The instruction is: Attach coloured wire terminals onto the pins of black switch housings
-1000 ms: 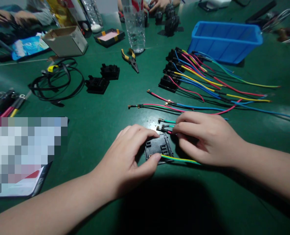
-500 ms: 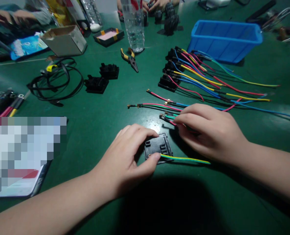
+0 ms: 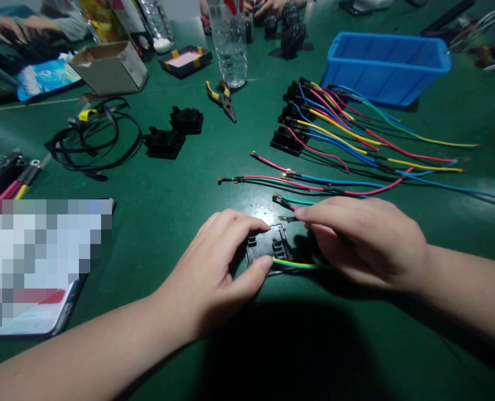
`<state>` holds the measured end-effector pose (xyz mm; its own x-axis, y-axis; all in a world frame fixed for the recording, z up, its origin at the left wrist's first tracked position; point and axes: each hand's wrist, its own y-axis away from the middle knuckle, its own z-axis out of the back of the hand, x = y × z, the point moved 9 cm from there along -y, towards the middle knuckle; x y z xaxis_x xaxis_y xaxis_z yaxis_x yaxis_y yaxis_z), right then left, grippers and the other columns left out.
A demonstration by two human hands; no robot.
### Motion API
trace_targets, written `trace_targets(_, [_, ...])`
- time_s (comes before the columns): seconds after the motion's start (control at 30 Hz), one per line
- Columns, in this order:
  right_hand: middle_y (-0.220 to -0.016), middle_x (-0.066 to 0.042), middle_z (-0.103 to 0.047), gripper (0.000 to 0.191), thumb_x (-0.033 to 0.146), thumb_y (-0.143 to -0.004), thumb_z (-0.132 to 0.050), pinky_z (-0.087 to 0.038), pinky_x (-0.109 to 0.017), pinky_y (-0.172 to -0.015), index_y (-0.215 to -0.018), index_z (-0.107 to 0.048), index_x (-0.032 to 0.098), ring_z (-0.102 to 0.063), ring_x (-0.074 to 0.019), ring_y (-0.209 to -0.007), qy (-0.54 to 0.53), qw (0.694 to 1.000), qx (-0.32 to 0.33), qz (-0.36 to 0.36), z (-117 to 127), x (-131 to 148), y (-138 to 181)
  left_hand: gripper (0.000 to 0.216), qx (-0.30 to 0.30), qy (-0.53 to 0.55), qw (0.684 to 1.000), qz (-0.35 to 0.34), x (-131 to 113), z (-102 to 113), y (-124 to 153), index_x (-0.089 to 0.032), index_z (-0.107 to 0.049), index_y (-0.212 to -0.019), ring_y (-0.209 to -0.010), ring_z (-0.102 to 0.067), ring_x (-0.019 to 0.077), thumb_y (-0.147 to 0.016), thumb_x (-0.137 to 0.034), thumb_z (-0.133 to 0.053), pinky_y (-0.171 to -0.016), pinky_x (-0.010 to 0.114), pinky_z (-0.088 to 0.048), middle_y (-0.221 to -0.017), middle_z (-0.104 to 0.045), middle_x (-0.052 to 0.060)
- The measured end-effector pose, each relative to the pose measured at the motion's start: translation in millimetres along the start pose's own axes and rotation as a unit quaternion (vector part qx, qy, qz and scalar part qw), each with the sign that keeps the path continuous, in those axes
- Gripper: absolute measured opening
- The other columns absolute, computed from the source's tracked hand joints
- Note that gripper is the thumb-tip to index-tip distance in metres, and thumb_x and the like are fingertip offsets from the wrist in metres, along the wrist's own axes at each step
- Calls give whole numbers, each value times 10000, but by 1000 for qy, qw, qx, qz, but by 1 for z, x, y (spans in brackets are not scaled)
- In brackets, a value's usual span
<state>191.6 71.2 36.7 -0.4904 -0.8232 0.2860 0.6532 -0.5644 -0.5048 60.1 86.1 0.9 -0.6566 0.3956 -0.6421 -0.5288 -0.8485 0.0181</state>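
My left hand [image 3: 226, 262] grips a flat black plastic housing [image 3: 266, 242] between its thumb and fingers. A yellow-green wire [image 3: 295, 264] runs out to the right from under that thumb. To the right, my right hand [image 3: 359, 239] pinches a wire with a dark terminal end [image 3: 288, 219], held just above the housing's upper right edge; most of this wire is hidden by the hand. Just beyond the fingertips lies another wire end with terminals [image 3: 278, 198], with green and red insulation. Farther back, red and blue wires [image 3: 301, 177] rest on the table.
Wired black housings [image 3: 289, 140] lie before a blue bin [image 3: 387, 67]. Pliers [image 3: 224, 102], a bottle [image 3: 231, 55] and two bare black housings [image 3: 163, 142] stand farther back. On the left are a coiled cable [image 3: 97, 139] and a pixelated tablet-like device [image 3: 59, 317]. Another person's hands [image 3: 268, 8] show behind.
My right hand has moved slightly down and toward me, bringing a wire's terminal end away from the other wires and closer to the housing. The left hand has stayed nearly still.
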Motion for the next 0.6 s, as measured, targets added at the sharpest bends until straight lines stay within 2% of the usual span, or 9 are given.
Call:
trace_targets(0.1, [-987, -59, -673, 395, 119, -879, -487, -465, -226, -603, -1271, -455, 154, -636, -142, -823, 33, 998, 15, -53, -4, -10, -1, 283, 3, -1, 1000, 8, 0, 0, 0, -223, -554, -1138, -1058, -511, 218, -868, -306, -543, -929, 370, -407, -1108, -571, 40])
trace_targets(0.2, [-983, -74, -683, 372, 99, -859, -471, -443, -238, -547, -1228, -494, 143, -643, -150, -758, 91, 989, 24, -117, -5, -22, -2, 287, 1, 2, 1000, 10, 0, 0, 0, -220, -557, -1140, -1071, -511, 222, -865, -302, -539, -938, 373, -406, -1118, -571, 44])
trace_targets(0.37, [-1012, -72, -681, 374, 124, -869, -461, -458, -273, -588, -1239, -492, 169, -644, -171, -741, 126, 986, 21, -112, -4, -21, -3, 287, 2, 2, 1000, 8, 0, 0, 0, -208, -567, -1131, -1059, -513, 211, -859, -297, -552, -932, 358, -403, -1102, -571, 37])
trace_targets(0.5, [-1071, -84, -667, 353, 125, -895, -439, -479, -282, -656, -1239, -474, 196, -649, -176, -828, 76, 991, 17, -106, -1, -17, -3, 284, -1, 0, 1000, 5, 0, 0, -1, -208, -566, -1132, -1051, -516, 205, -862, -296, -552, -929, 354, -403, -1100, -573, 34])
trace_targets(0.6, [-949, -63, -672, 300, 127, -907, -441, -466, -282, -648, -1193, -494, 201, -633, -166, -786, 42, 996, 22, -73, 0, -10, -5, 280, -3, -1, 1000, 5, 0, 1, -1, -215, -564, -1128, -1050, -517, 209, -860, -292, -551, -924, 359, -408, -1100, -577, 34])
